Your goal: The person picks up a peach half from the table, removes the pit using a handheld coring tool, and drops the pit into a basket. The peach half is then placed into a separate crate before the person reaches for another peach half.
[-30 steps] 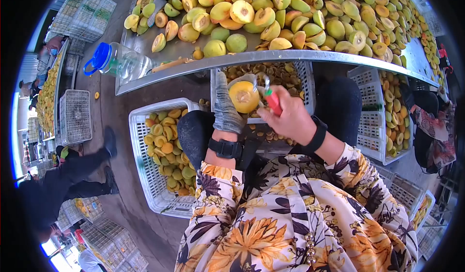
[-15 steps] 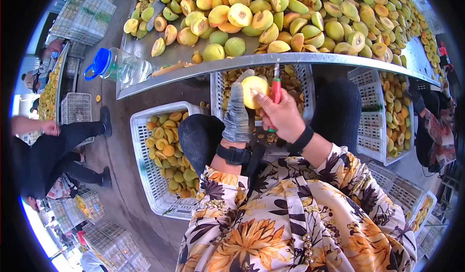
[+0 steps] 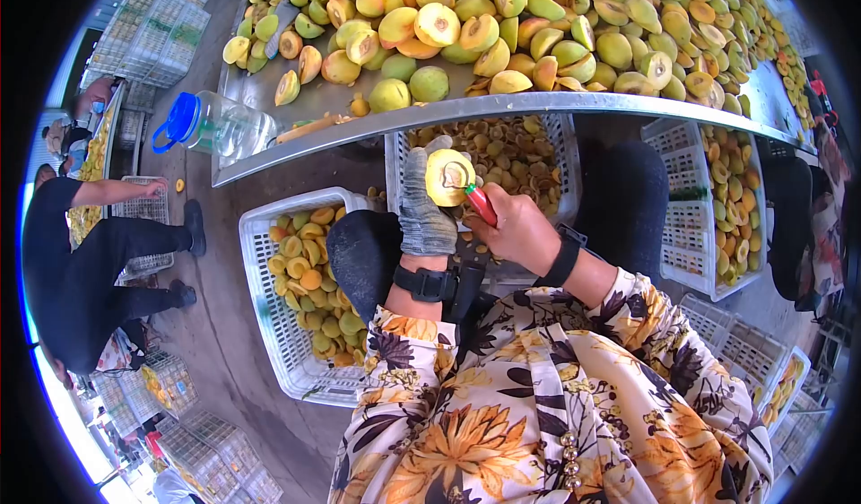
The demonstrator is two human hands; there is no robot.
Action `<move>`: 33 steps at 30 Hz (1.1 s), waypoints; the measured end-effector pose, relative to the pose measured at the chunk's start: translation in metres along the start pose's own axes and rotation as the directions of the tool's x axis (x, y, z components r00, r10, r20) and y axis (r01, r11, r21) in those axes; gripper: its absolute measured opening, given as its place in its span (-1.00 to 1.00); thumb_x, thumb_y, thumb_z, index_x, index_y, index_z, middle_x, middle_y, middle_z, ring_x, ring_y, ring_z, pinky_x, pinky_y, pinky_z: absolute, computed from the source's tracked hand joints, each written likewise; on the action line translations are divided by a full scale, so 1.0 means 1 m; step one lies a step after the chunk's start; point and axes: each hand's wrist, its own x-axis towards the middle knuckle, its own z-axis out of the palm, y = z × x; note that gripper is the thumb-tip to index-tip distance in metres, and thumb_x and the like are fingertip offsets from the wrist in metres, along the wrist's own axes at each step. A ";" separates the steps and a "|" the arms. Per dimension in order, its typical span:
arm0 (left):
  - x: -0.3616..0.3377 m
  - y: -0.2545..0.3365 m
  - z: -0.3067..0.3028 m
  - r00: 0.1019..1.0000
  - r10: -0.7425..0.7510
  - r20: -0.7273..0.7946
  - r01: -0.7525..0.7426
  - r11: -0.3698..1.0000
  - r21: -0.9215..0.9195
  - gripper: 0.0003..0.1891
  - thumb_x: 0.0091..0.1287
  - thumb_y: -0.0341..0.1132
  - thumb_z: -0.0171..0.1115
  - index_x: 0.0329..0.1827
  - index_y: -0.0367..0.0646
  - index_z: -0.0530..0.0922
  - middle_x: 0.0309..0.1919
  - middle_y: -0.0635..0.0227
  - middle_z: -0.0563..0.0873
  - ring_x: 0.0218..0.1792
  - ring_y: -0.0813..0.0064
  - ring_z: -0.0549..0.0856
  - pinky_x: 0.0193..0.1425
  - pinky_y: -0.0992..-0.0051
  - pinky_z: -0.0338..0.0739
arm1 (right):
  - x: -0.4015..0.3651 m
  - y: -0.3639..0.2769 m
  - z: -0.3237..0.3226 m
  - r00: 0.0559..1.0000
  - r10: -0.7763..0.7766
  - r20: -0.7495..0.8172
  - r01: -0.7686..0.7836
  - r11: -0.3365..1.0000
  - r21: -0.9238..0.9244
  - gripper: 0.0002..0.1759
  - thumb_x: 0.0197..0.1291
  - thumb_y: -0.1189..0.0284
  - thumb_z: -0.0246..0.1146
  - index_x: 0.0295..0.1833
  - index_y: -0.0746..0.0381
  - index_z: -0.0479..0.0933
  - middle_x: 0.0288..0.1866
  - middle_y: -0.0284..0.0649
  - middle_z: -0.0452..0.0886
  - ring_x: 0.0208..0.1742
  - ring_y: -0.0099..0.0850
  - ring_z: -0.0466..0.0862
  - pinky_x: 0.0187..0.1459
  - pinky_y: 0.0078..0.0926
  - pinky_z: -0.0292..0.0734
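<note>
A grey striped glove covers my left hand point(image 3: 425, 208), whose fingers hold a halved yellow fruit point(image 3: 447, 178) with its cut face up. My bare right hand point(image 3: 525, 230) grips a red-handled tool point(image 3: 481, 204); its metal loop lies on the middle of the cut face. Both hands are just below the metal table's edge point(image 3: 538, 101), above a white crate point(image 3: 567, 159) holding fruit pieces. Piled on the table are many halved green and yellow fruits point(image 3: 538, 29).
A clear bottle with a blue lid point(image 3: 238, 127) lies at the table's left corner. White crates of fruit stand at lower left point(image 3: 269, 325) and right point(image 3: 677, 226). A person in dark clothes point(image 3: 99, 253) is at the left; another person's sleeve point(image 3: 827, 226) shows far right.
The tool has turned from upright beside the fruit to lying with its loop on the cut face. Both hands moved slightly left. The person at left has shifted, with an arm stretched out.
</note>
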 end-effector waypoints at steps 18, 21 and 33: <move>-0.007 0.007 0.001 0.978 -0.207 0.020 0.206 0.977 0.060 -0.61 0.21 -0.06 0.20 -0.19 -0.27 0.51 -0.39 0.18 0.66 -0.50 0.34 0.66 -0.48 0.46 0.61 | -0.015 0.009 0.005 0.981 0.011 0.191 -0.018 0.999 0.037 -0.76 -0.08 0.55 0.17 -0.25 0.39 0.35 -0.58 0.14 0.48 -0.47 0.07 0.55 -0.43 -0.22 0.44; -0.005 0.012 0.002 0.935 -0.347 0.077 0.338 0.934 0.116 -0.62 0.23 -0.07 0.17 -0.15 -0.26 0.47 -0.35 0.12 0.66 -0.51 0.28 0.67 -0.49 0.41 0.63 | -0.010 0.016 -0.002 0.965 0.013 0.261 -0.025 0.999 0.045 -0.78 -0.08 0.55 0.16 -0.26 0.35 0.36 -0.57 0.11 0.49 -0.47 0.05 0.55 -0.42 -0.23 0.44; -0.014 0.005 0.019 0.980 -0.124 -0.154 0.117 0.992 -0.054 -0.67 0.19 -0.09 0.23 -0.27 -0.23 0.53 -0.43 0.20 0.63 -0.48 0.30 0.65 -0.49 0.41 0.60 | -0.013 0.009 0.016 0.990 0.030 0.134 -0.046 0.992 0.117 -0.81 -0.08 0.56 0.14 -0.30 0.37 0.34 -0.59 0.08 0.48 -0.49 0.05 0.54 -0.46 -0.23 0.43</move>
